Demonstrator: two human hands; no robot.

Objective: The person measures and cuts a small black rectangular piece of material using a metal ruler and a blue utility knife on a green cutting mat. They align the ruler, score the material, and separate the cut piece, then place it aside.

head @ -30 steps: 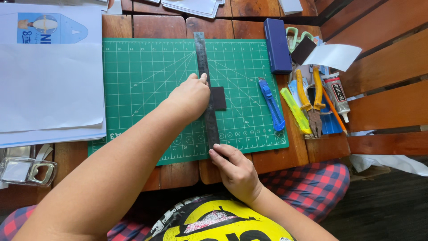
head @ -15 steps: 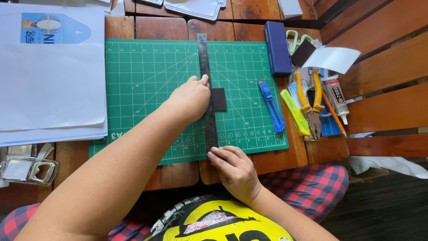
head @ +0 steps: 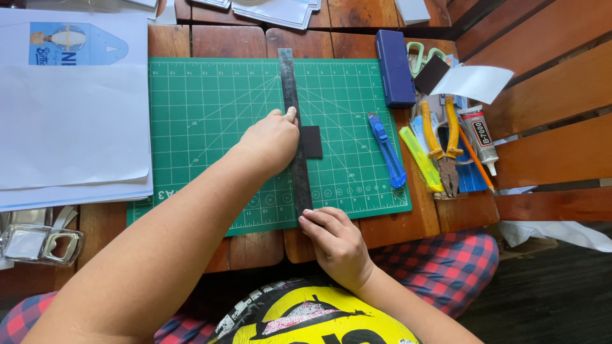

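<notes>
- The left hand (head: pixel 271 139) lies flat on the steel ruler (head: pixel 294 127), about at the middle of its length. The fingers are close together and press down on the ruler; they grip nothing.
- The ruler lies on the green cutting mat (head: pixel 210 108) and runs from far to near, a little tilted. Its far end goes over the far edge of the mat.
- The right hand (head: pixel 338 245) is at the near end of the ruler, at the near edge of the mat. Its fingers are curled and narrow, and the fingertips (head: pixel 312 220) touch the ruler's end. It is not possible to tell if they hold something small.
- A small black square piece (head: pixel 312 141) lies on the mat and touches the right edge of the ruler, just right of the left hand.
- A blue utility knife (head: pixel 386 150) lies on the right part of the mat, apart from both hands.
- Right of the mat, on the wooden table (head: pixel 382 226), there are pliers with yellow handles (head: pixel 440 137), a yellow-green knife (head: pixel 421 159), a tube of glue (head: pixel 480 137) and a dark blue case (head: pixel 394 67).
- White paper sheets (head: pixel 70 127) lie left of the mat.
</notes>
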